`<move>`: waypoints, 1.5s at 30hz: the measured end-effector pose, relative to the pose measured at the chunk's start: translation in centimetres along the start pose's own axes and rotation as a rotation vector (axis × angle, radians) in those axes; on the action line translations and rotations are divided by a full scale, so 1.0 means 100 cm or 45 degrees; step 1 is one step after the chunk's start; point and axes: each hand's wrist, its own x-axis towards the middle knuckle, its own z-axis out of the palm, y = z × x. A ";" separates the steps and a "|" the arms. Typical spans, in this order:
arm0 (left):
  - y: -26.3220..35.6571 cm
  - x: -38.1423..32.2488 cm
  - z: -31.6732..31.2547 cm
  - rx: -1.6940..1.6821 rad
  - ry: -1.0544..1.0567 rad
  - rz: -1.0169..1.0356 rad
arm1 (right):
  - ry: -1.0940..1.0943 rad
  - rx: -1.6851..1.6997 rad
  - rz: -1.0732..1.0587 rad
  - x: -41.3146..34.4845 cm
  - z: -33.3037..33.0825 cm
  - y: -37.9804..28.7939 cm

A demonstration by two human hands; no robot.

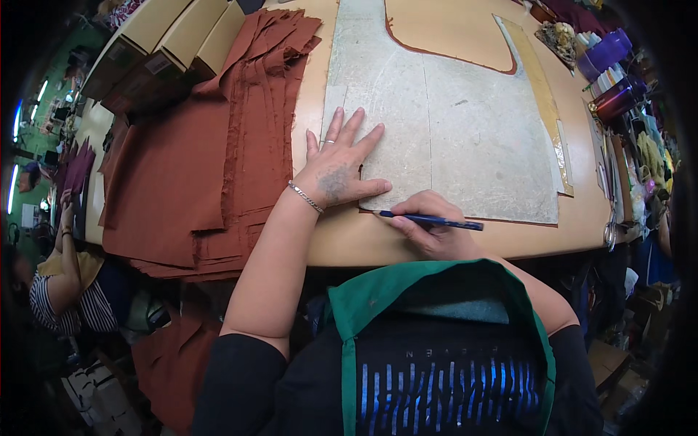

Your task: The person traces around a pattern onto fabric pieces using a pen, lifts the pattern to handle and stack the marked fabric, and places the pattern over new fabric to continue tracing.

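My left hand lies flat with its fingers spread, over the left edge of a large grey garment pattern piece. A ring and a chain bracelet are on that arm. My right hand grips a dark blue pencil, its tip at the pattern's near left corner. Rust-red fabric shows as a thin rim beneath the pattern, along its near edge and around the curved cutout. Left of my left hand, a stack of rust-red cloth with frayed edges covers part of the table.
Cardboard boxes stand at the back left, against the cloth. A yellowish strip borders the pattern's right side. Scissors, a purple tumbler and assorted supplies line the right edge. Another person is at the far left.
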 end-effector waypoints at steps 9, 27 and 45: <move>0.003 0.003 -0.002 0.062 -0.044 -0.058 | -0.030 -0.137 -0.040 -0.016 -0.043 0.004; 0.139 0.051 0.040 0.201 -0.103 0.378 | 0.335 0.122 0.480 -0.091 -0.146 0.024; 0.150 0.060 0.036 0.123 -0.186 0.350 | 0.680 -0.441 0.576 -0.138 -0.239 0.014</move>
